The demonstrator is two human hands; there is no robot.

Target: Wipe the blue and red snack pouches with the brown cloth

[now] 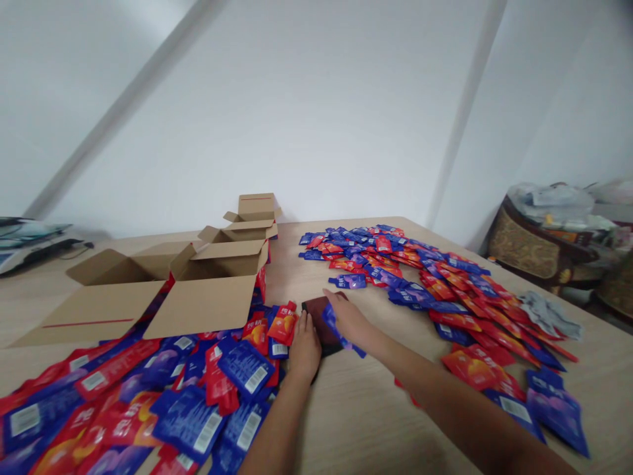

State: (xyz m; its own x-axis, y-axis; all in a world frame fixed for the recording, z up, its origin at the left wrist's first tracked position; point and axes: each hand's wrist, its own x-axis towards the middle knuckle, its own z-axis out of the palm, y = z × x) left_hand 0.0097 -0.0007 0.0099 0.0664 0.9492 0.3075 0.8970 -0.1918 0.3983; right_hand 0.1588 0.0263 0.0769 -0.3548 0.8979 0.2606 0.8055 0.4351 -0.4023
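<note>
A dark brown square pad with a black edge (315, 311) lies on the table in front of me; its exact kind I cannot make out. My left hand (304, 351) rests on the pad's left edge with its fingers laid along it. My right hand (349, 320) is closed on a blue pouch (341, 335), holding it over the right part of the pad. Just left of my left hand is a red pouch with orange fruit printed on it (283, 323). Another blue pouch (350, 282) lies beyond my right hand.
Several open cardboard boxes (205, 307) stand at the left, flaps spread. Red and blue pouches (198, 422) cover the table's near left. A long heap of pouches (445, 280) runs along the right, with a grey cloth (550, 316) beside it. A patterned armchair (527, 241) stands beyond.
</note>
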